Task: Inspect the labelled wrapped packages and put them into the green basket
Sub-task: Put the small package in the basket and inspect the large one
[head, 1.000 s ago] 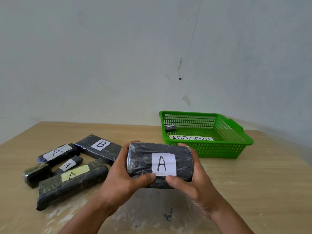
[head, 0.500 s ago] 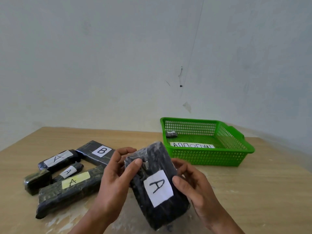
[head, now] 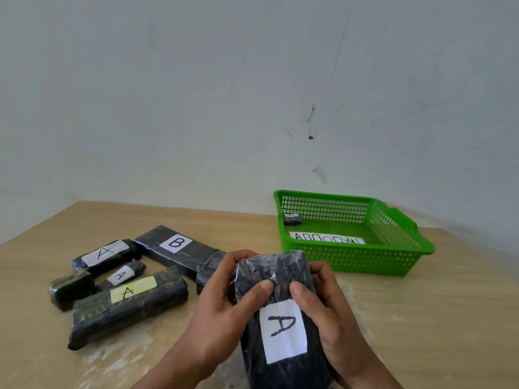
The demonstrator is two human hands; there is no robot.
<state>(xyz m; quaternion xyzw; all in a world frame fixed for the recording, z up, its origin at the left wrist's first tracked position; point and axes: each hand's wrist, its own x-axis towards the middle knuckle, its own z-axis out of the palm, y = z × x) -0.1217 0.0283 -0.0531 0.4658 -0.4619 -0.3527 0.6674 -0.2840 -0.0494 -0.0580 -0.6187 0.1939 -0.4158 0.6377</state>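
Pale, scuffed wall (head: 196,108) backs a wooden tabletop (head: 421,318). Over the near part of the tabletop the package marked A (head: 282,329) is held lengthwise, label up, with its far end towards the green basket (head: 393,261). Whether its near end rests on the wood cannot be told, as it runs out of view.

The grip is two-handed. The left hand (head: 222,301) wraps the left flank and the right hand (head: 331,313) the right, fingers curled behind and both thumbs (head: 261,290) pressed on the top face just above the white label. The package thus sits between the palms, with its far end standing clear of the fingers.

Its black wrap is glossy and wrinkled, so it will likely be somewhat slippery under dry fingers, and the film may shift a little over whatever is inside. The block keeps straight edges under the thumbs, which suggests a firm, fairly stiff core of moderate weight. Holding the long sides, as now, looks the soundest way, or one hand could take it across the middle.

The basket stands beyond and to the right, near but apart, holding one small wrapped piece (head: 292,219) and a paper strip (head: 327,238). More packages (head: 175,248) lie to the left.
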